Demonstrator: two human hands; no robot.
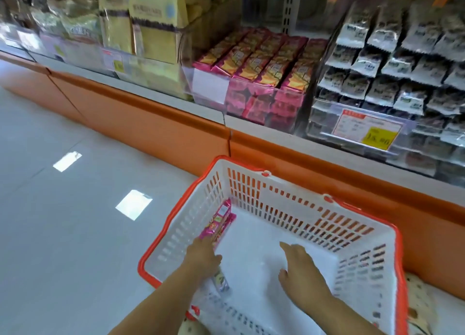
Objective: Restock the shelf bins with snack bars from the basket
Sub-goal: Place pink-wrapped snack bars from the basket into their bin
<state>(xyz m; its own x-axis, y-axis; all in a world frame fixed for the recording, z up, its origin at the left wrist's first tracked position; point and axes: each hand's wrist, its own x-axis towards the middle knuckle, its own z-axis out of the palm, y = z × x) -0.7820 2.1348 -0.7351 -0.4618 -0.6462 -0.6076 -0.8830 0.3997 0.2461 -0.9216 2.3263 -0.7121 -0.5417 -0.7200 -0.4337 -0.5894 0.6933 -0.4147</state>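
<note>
Nearest, inside the basket (pixel 289 183): the left hand (pixel 203 256) reaches down along the basket's left wall, fingers together and laid over the near end of a couple of pink snack bars (pixel 219 221) leaning against that wall. Too blurred to tell if the fingers have closed on them, so grip unclear. One more bar (pixel 222 281) lies on the basket floor just under that hand, near the near-left corner. The right hand (pixel 299 271) is over the middle of the basket floor, holding nothing, fingers straight and pressed together, thumb spread out to the side; can't tell if it touches the floor. Apart from those few bars by the left wall, the basket bottom is bare white, so judging by that, most of the stock is out already. Beyond the basket, past the orange shelf base (pixel 151 123), the clear shelf bin (pixel 264 65) of pink bars looks stacked in neat rows up to its top, white label (pixel 210 85) on the front. Right of that bin, dark packs (pixel 402 65) with a yellow price tag (pixel 376 138); left of it, yellow bags (pixel 156 19). Task looks near its end: what's left is lifting the last few bars from the basket's left side and fitting them into the bin beyond it, where little room is left.
</note>
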